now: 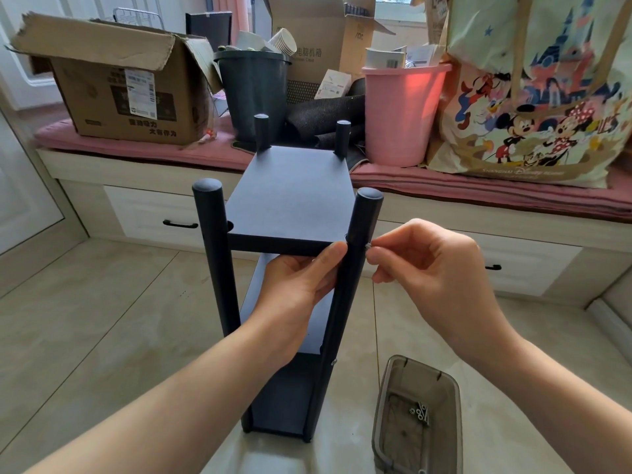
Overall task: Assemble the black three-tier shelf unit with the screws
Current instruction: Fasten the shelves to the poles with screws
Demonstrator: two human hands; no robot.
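Nearest us, spare screws (420,414) lie in a smoky plastic tray (386,398) on the floor, right of the black shelf unit (289,203) standing upright. Left hand (297,285) grips under the top shelf's near edge; right hand (434,265) pinches a screw (368,247) against the near right post (359,234).

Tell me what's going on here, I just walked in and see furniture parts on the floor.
A person is putting together a black shelf unit standing on the tiled floor. The left hand steadies the top shelf's front edge beside the near right post, while the right hand pinches a small screw against that post's side at shelf level. More screws lie in a clear plastic tray on the floor.
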